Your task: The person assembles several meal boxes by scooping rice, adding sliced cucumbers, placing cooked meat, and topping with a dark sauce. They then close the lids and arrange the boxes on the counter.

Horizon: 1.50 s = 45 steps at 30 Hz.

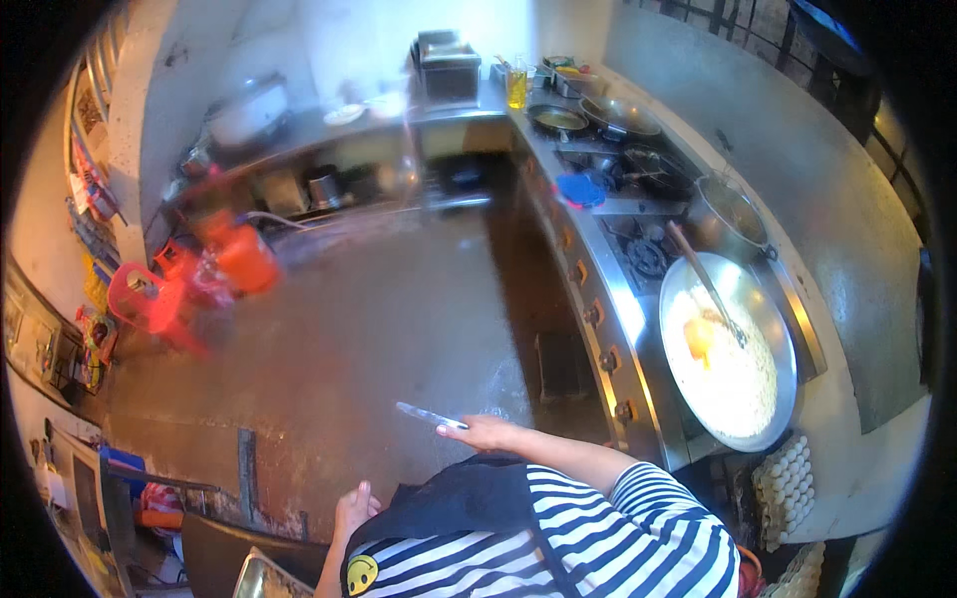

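My right hand [480, 433] is closed around one end of a slim, flat silvery knife [429, 414], held out in front of my apron with its tip to the left. My left hand [355, 506] hangs low beside the apron, its fingers curled in, and nothing shows in it. On the stove to my right rests a large metal bowl [786, 394] of pale, rice-like food [743, 384] with an orange patch on top. A long-handled spoon or ladle [703, 274] leans in that bowl.
Along the right runs a gas stove [598, 329] with a deep pot [726, 214], pans [620, 116] and a blue cloth [580, 189]. Egg trays [786, 488] stand at its near end. A red plastic chair [155, 304] and an orange gas cylinder [244, 257] stand on the left.
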### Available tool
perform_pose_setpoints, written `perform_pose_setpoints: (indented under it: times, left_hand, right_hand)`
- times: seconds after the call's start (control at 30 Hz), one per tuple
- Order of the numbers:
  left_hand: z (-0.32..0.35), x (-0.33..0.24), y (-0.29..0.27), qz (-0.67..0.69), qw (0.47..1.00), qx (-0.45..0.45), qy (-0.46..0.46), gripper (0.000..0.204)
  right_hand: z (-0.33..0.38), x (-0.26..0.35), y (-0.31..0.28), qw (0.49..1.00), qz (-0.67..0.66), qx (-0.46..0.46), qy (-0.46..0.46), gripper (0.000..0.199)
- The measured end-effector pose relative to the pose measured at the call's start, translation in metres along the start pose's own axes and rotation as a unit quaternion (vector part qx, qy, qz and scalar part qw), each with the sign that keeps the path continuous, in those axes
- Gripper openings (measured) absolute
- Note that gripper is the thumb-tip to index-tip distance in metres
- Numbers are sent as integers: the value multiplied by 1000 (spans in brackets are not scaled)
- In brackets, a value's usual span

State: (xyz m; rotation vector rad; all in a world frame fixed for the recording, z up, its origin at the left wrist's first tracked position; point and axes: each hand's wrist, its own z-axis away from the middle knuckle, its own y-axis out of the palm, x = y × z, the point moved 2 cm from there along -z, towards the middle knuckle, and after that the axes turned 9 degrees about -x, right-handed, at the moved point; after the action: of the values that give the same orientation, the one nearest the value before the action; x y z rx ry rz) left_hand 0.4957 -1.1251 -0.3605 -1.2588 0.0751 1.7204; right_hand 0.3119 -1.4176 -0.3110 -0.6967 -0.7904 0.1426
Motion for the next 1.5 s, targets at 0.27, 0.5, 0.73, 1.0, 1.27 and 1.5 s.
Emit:
perform_pose_setpoints:
  times: [0.27,0.5,0.73,1.0,1.27,1.5]
  left_hand:
    - [-178,-34,1,204,955,123,-177,61]
    - [-392,-224,20,77,944,302,-107,56]
    - [-552,-423,114,-85,867,491,-10,52]
    - [-726,-593,329,-192,764,488,377,25]
    - [-787,-822,312,-173,874,283,355,50]
    - [-890,-1121,336,-84,767,155,617,33]
  right_hand:
    - [-150,-71,-82,995,88,-27,36,97]
    - [-231,-265,-71,963,-88,-146,207,65]
    - [-243,-200,-120,849,-233,-167,443,67]
    - [-351,-237,-244,779,-270,-217,523,62]
    - [-480,-250,-499,794,-246,-360,424,58]
    - [-566,-260,-605,766,-245,-421,420,54]
